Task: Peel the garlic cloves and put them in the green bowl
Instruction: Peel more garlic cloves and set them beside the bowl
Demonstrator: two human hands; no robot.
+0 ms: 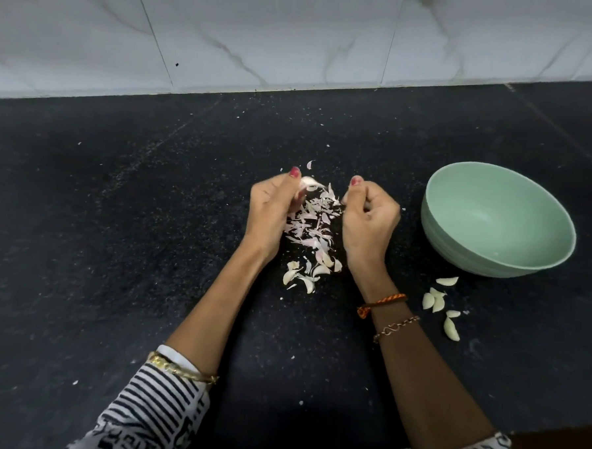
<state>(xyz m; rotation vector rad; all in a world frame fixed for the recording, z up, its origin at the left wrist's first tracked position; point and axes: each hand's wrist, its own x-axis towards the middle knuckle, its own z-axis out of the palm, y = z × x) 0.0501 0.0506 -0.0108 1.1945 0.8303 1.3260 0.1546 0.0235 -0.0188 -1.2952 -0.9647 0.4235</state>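
Black speckled desk, marble wall tiles at 12; left hand grips a garlic clove, right hand curled, maybe pinching peel, can't tell.

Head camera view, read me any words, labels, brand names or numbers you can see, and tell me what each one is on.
None: no readable text anywhere in this view.
The green bowl is plain, without any label.
The black counter and the marble wall tiles carry no print.
The sleeves show only stripes and a geometric pattern.

light: dim, even | shadows: soft | blur: slight on hands | edges: wide-angle bowing
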